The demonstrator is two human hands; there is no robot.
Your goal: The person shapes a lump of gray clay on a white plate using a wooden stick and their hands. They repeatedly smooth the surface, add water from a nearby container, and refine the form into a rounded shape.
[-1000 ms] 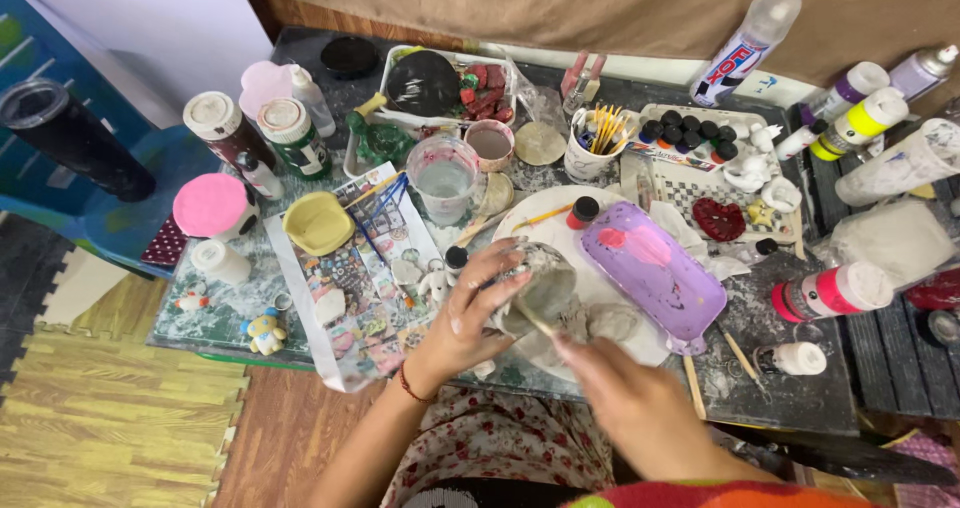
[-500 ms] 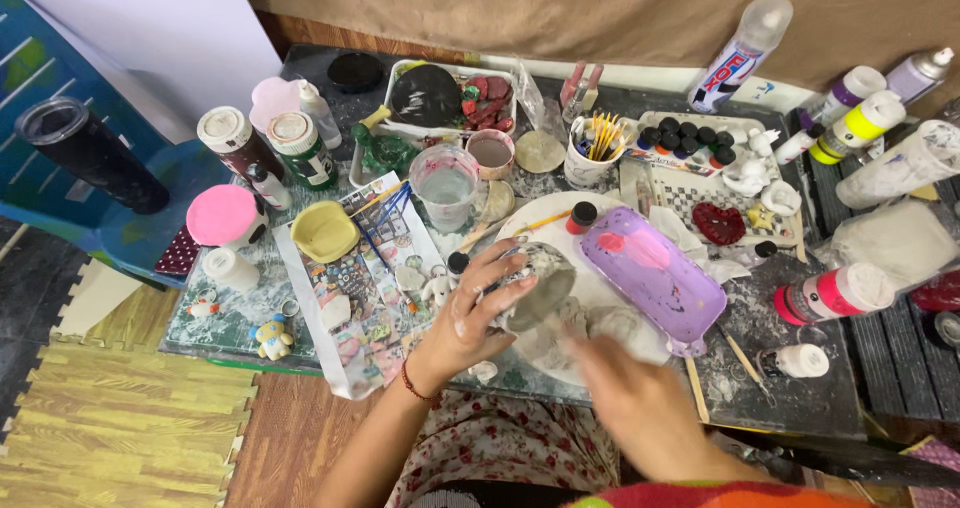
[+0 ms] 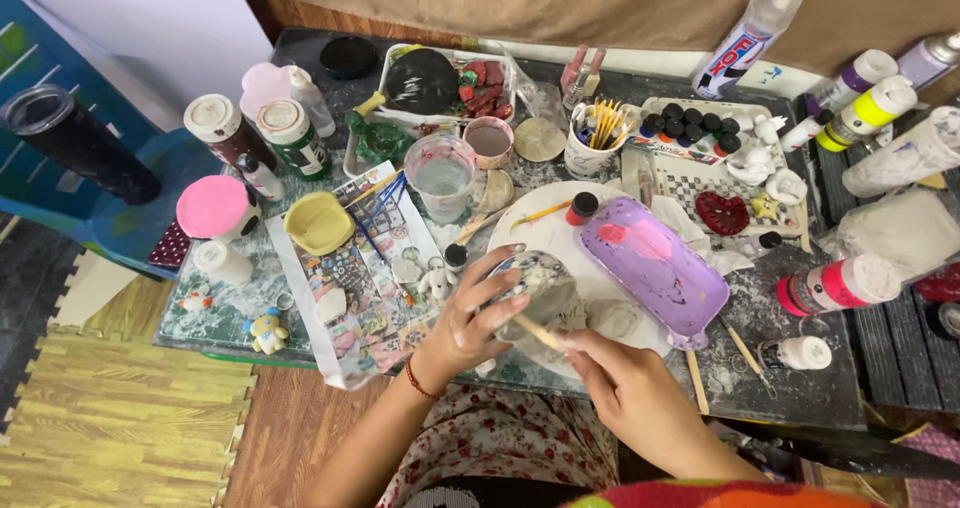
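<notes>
My left hand [image 3: 472, 320] grips a small round grey clay pot [image 3: 540, 290] over the front of the table, fingers wrapped around its left side. My right hand [image 3: 628, 388] holds a thin wooden stick [image 3: 538, 332] whose tip touches the pot's lower side. Under both lies a white round plate [image 3: 545, 230] smeared with clay. A purple oval tray [image 3: 655, 268] with a pink paint blot lies on the plate just right of the pot.
A clear cup of water [image 3: 441, 176], a yellow dish [image 3: 317, 222], jars and a pink lid [image 3: 212, 206] crowd the left. Brush cup [image 3: 592, 138], paint pots [image 3: 690, 126] and bottles [image 3: 838, 284] fill the back and right. A dark tumbler [image 3: 75, 142] stands far left.
The pot has turned a little in my left hand, and my right hand with the stick has shifted slightly along its side. The view has drifted a bit.
</notes>
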